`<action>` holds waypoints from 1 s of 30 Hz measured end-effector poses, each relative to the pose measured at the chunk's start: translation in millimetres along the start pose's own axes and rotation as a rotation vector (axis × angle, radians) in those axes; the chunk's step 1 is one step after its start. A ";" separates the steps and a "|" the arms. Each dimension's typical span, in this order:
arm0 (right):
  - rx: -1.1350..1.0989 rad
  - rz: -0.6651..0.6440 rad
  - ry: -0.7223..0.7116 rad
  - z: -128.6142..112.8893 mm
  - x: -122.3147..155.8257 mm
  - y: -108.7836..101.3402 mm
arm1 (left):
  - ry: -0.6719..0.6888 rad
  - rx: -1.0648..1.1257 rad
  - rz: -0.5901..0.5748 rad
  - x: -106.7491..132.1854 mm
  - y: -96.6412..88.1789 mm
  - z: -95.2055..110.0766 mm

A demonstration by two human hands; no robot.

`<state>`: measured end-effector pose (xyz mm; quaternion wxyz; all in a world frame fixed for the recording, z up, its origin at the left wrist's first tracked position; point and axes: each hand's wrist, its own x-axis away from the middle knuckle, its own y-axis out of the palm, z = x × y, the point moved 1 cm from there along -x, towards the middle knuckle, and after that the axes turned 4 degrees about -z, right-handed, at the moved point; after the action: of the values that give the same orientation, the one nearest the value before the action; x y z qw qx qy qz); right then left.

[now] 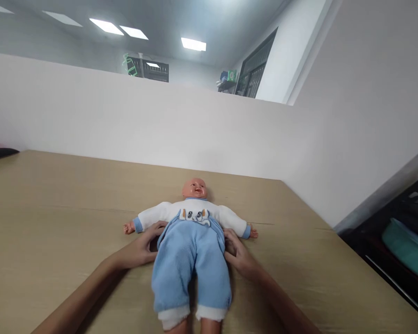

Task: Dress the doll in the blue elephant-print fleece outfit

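Observation:
A baby doll (196,189) lies on its back on the wooden table, head away from me and arms spread wide. It wears a white top (160,213) with blue cuffs and light blue trousers (177,260) with white hems. An animal face with two eyes decorates the front at the waist. At the left side of the waist, my left hand (146,246) is closed on the trousers, its fingertips partly hidden by the cloth. My right hand (238,253) grips the opposite side in the same way, fingers curled against the fabric. The doll's feet are cut off by the lower frame edge.
The table (73,199) meets a low white partition (142,125) at the back and a white wall on the right. A black rack (397,232) with a teal item (409,250) stands beyond the right edge. A black and red object (0,152) sits at far left.

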<state>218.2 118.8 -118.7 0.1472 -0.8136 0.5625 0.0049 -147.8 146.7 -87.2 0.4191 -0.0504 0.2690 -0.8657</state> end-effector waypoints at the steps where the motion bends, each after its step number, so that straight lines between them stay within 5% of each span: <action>1: -0.025 -0.003 -0.023 0.1 1.1 3.2 | -0.014 0.023 -0.010 -0.8 1.5 -0.8; 7: -0.516 0.062 0.008 -11.5 7.1 19.4 | -0.194 0.367 0.047 -1.6 19.4 2.6; 10: -0.725 0.055 0.030 -22.1 11.6 24.3 | -0.168 0.555 0.048 1.9 23.6 13.2; 17: -0.693 0.211 0.136 -28.8 10.8 28.9 | -0.178 0.735 0.113 1.7 26.1 28.7; 25: -0.888 0.319 0.428 -29.6 10.7 34.6 | -0.377 1.149 0.440 -21.7 55.3 31.5; 30: -0.814 0.316 0.329 -31.6 9.5 35.9 | -0.485 1.225 0.440 -23.7 66.8 29.4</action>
<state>183.7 90.8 -98.5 -0.2779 -0.6995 0.6476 0.1185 -76.7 118.5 -92.9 0.5861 0.0588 -0.3652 -0.7209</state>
